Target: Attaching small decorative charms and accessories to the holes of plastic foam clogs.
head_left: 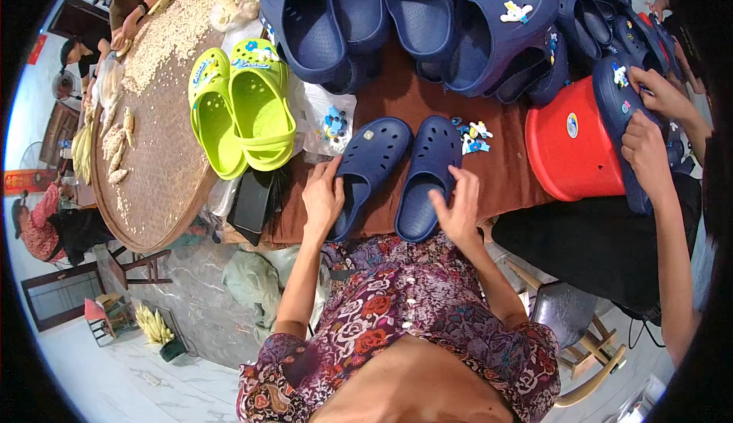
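Observation:
Two navy blue clogs lie side by side on the brown cloth, toes pointing away from me. My left hand [324,198] grips the outer side of the left clog [374,152], which has one small pale charm on its toe. At the right clog [432,156], whose toe is bare, my right hand [460,208] has its thumb and fingers apart over the outer edge. Several blue, white and yellow shoe charms [475,137] lie loose beside it. Behind the left clog, a clear plastic bag [330,117] holds more blue charms.
Lime green clogs [243,106] stand to the left, near a black box [254,203] and a round woven tray [164,156] of kernels. Navy clogs [416,14] are piled behind. On the right, another person's hands [649,137] hold a navy clog against a red bucket [569,140].

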Demonstrator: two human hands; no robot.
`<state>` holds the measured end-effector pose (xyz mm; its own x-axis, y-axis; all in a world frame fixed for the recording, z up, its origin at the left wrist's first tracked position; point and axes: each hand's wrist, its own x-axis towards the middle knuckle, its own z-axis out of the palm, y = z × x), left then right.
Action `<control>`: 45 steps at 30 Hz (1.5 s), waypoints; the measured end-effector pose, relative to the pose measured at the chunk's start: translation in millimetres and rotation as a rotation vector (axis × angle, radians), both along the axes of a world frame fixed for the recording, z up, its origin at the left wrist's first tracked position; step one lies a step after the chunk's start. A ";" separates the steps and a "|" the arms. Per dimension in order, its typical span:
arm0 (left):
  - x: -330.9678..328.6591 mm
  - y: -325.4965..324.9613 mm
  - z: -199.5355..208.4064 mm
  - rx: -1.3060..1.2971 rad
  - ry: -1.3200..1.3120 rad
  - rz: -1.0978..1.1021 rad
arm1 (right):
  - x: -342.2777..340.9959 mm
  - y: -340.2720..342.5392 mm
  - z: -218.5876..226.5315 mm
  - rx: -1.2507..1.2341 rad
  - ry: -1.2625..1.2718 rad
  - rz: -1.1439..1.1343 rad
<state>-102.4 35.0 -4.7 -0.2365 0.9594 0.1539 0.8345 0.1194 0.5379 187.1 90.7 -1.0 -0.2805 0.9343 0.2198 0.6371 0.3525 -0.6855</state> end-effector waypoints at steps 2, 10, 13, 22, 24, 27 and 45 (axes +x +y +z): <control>8.0 4.0 -2.8 0.019 -0.089 0.107 | -11.7 -10.4 -7.2 0.090 0.000 -0.042; 18.6 38.8 -9.9 0.070 -0.039 0.193 | -36.1 16.7 -24.9 0.155 0.081 -0.027; 21.1 43.5 -14.0 0.064 -0.073 0.201 | -47.8 33.9 -27.9 0.179 0.118 -0.062; 16.3 54.3 -22.0 0.092 -0.038 0.177 | -54.7 61.3 -31.0 0.204 0.116 -0.069; 19.4 54.6 -26.1 0.097 -0.029 0.195 | -53.1 57.0 -32.0 0.170 0.130 -0.036; 20.4 51.7 -29.3 0.113 -0.021 0.191 | -46.4 48.9 -30.3 0.156 0.167 0.010; 85.9 33.6 6.2 0.194 -0.247 0.078 | -14.1 181.9 24.8 0.074 0.428 -0.332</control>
